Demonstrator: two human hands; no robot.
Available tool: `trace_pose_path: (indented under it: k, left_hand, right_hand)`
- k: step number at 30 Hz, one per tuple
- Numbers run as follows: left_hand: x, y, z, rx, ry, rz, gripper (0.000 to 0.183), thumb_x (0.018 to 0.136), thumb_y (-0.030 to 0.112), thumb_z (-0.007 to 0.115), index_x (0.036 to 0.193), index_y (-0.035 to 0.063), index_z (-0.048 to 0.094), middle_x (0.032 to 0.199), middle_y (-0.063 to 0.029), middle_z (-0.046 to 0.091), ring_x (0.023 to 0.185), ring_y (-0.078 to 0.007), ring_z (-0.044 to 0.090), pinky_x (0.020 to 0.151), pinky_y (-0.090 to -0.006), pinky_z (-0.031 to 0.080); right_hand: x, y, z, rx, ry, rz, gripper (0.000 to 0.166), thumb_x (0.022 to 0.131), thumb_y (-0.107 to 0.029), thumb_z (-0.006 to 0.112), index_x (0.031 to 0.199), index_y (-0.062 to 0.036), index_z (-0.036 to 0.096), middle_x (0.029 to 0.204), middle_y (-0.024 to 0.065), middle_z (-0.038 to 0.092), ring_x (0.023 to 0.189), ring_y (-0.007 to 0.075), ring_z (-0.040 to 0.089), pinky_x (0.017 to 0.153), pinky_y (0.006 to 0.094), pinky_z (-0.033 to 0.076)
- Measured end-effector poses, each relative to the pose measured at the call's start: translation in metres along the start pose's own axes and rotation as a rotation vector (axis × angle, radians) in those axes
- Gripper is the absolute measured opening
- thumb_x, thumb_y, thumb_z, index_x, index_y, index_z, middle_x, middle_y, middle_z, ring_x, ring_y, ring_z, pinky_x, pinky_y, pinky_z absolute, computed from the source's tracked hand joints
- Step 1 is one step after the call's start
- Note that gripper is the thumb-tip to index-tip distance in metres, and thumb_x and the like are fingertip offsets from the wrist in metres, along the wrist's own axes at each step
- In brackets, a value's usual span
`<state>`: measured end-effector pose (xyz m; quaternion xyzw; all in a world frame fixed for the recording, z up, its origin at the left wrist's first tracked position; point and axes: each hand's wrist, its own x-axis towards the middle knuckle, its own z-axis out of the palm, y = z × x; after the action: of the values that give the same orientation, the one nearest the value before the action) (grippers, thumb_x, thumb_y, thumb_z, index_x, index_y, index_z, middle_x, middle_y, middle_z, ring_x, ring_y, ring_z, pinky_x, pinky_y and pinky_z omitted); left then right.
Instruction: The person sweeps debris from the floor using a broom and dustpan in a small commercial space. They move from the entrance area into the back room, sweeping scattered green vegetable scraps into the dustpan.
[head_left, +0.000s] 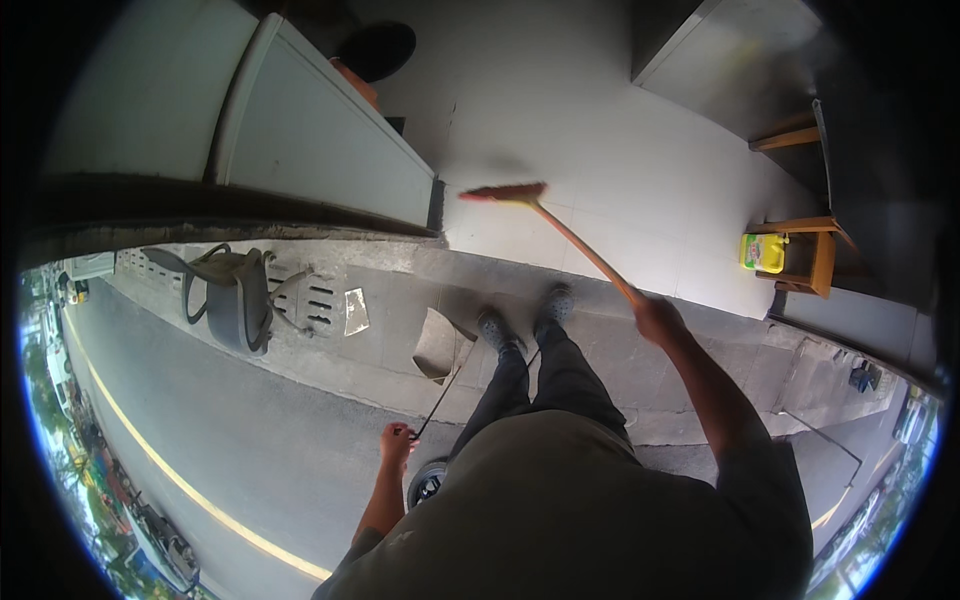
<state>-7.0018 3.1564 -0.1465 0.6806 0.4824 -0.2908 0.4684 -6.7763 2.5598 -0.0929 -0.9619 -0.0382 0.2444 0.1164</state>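
My right hand (660, 321) grips the orange handle of a broom (589, 253). Its red-bristled head, slightly blurred, is over the white tiled floor (630, 165) inside the doorway; whether it touches the tiles I cannot tell. In my left hand (399, 444) is the end of a thin dark rod, the handle of a long-handled grey dustpan (439, 341). The pan is near the paving, left of my feet in grey clogs (496, 330). A pale, rectangular patch (356, 311) lies on the paving farther left.
A grey plastic armchair (236, 304) stands by slotted drain covers at left. At right, a yellow jug (763, 253) sits beside a wooden stool (814, 262). A white cabinet (322, 135) borders the doorway. Behind the kerb runs a road (225, 420); a wheel (427, 484) is near my left side.
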Motion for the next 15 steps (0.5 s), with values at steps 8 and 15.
trace_pose_path:
  k: [8, 15]
  left_hand:
    - [-0.015, -0.007, -0.022, 0.012, -0.017, 0.002, 0.017, 0.089, 0.005, 0.054, 0.106, 0.0044, 0.057, 0.09, -0.0107, 0.068, 0.07, -0.0201, 0.069, 0.053, -0.0273, 0.05]
    - [0.004, -0.025, 0.017, -0.056, -0.027, 0.068, 0.015, 0.085, 0.003, 0.058, 0.1, 0.0023, 0.058, 0.083, -0.0112, 0.066, 0.067, -0.0196, 0.069, 0.049, -0.0275, 0.051]
  right_hand:
    - [0.012, 0.046, 0.129, -0.236, -0.15, 0.045, 0.045, 0.097, -0.018, 0.044, 0.141, -0.0152, 0.043, 0.08, 0.0141, 0.068, 0.073, 0.0347, 0.069, 0.059, 0.0496, 0.053]
    - [-0.26, 0.137, 0.056, -0.232, -0.771, 0.724, 0.036, 0.081, -0.01, 0.064, 0.117, -0.0084, 0.064, 0.112, 0.0168, 0.069, 0.106, 0.0323, 0.066, 0.088, 0.0419, 0.054]
